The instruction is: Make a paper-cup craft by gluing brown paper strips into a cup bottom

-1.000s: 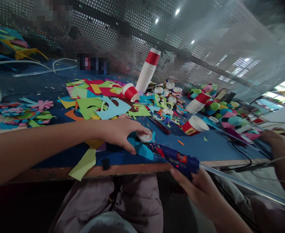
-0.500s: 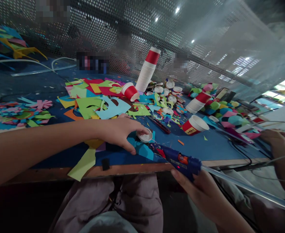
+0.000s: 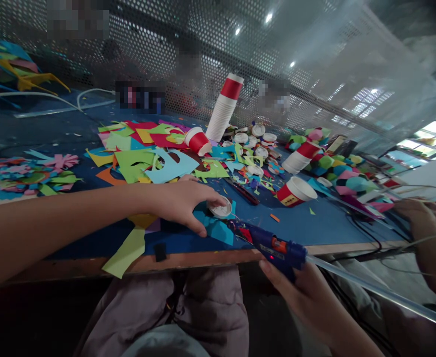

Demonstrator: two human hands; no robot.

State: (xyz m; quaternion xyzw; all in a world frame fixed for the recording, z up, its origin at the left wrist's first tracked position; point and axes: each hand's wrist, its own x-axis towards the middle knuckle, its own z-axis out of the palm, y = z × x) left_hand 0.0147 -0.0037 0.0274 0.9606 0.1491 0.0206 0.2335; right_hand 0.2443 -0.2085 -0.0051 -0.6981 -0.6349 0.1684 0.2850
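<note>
My left hand [image 3: 187,202] reaches over the table's near edge, thumb spread away from the fingers. Its fingertips rest on a small white round cup base [image 3: 221,208] lying on a piece of blue paper [image 3: 218,229]. In my right hand [image 3: 296,287] is a blue hot glue gun [image 3: 273,245], held from below. The gun's nozzle points left, close beside the cup base, and a small red light glows on its body. A long clear glue stick [image 3: 374,287] sticks out of its back end.
Coloured paper scraps [image 3: 136,161] lie behind my left hand. A cutter knife [image 3: 242,192], a red-and-white paper cup [image 3: 297,192] and a tall cup stack [image 3: 223,109] stand or lie beyond. At right, another person's hands [image 3: 422,213] are near cables and paper balls [image 3: 348,178].
The whole view has shifted very slightly. Both hands, the glue gun and the cup base keep practically the same positions relative to each other.
</note>
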